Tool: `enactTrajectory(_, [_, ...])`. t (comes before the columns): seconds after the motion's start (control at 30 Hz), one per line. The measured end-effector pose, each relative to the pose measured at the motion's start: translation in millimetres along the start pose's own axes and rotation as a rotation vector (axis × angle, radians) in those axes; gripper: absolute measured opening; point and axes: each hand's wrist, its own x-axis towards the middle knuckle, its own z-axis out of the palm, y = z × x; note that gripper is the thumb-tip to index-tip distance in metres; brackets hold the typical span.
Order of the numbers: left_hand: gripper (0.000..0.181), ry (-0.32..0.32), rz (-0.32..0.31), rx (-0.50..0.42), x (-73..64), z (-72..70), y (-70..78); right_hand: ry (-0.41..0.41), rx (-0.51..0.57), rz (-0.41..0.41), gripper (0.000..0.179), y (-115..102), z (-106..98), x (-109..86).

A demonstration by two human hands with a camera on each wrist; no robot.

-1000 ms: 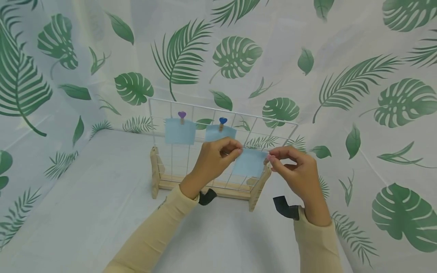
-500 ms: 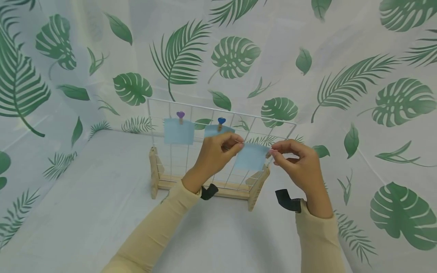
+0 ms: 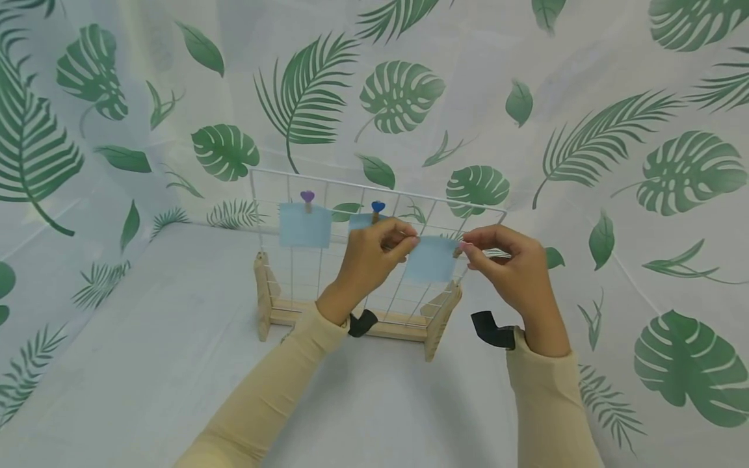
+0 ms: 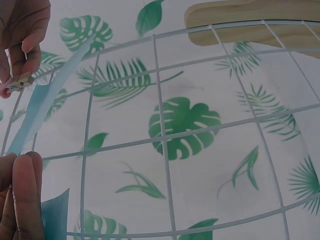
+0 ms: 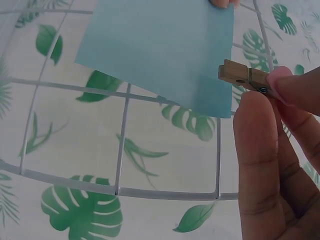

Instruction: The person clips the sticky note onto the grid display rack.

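Note:
Thumb and fingertips of my left hand (image 3: pixel 371 257) pinch the upper left corner of a light blue paper square (image 3: pixel 432 260), held in front of a white wire grid (image 3: pixel 351 186). At the paper's right edge, my right hand (image 3: pixel 515 263) pinches a small wooden clothespin (image 5: pixel 245 76) with a pink end. Its tip overlaps the paper's edge in the right wrist view; whether it bites the paper, I cannot tell. Two more blue squares hang on the grid: one paper (image 3: pixel 304 226) under a purple heart clothespin (image 3: pixel 307 197), another paper (image 3: pixel 358 221) under a blue heart clothespin (image 3: pixel 378 207), partly hidden by my left hand.
Wooden feet, a left one (image 3: pixel 261 296) and a right one (image 3: pixel 443 318), and a wooden base bar (image 3: pixel 398 328) carry the grid on a white surface (image 3: pixel 175 338). Behind hangs a leaf-print cloth (image 3: pixel 468 78). Black wrist mounts sit below both hands.
Both hands have risen with the paper square and the clothespin, bringing the paper higher against the grid. My left hand now covers more of the middle paper. The hung clothespins stay put.

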Motion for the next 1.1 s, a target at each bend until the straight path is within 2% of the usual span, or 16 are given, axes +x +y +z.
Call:
enactTrajectory(0.27, [0.009, 0.015, -0.025, -0.021, 2.2, 3.9, 0.3, -0.008, -0.014, 0.007, 0.007, -2, 1, 5.6])
enactTrajectory(0.53, [0.008, 0.073, 0.028, 0.004, 4.2, 7.8, -1.1, -0.012, -0.004, -0.036, 0.008, -3, 0, 13.1])
enactTrajectory(0.9, [0.007, 0.109, 0.026, 0.029, 5.4, 11.6, -1.2, 0.091, 0.009, -0.133, 0.008, 0, 6, 19.9])
enactTrajectory(1.1, [0.007, 0.138, 0.03, 0.043, 5.4, 13.5, -1.8, 0.117, -0.102, -0.161, 0.009, -3, 12, 24.8])
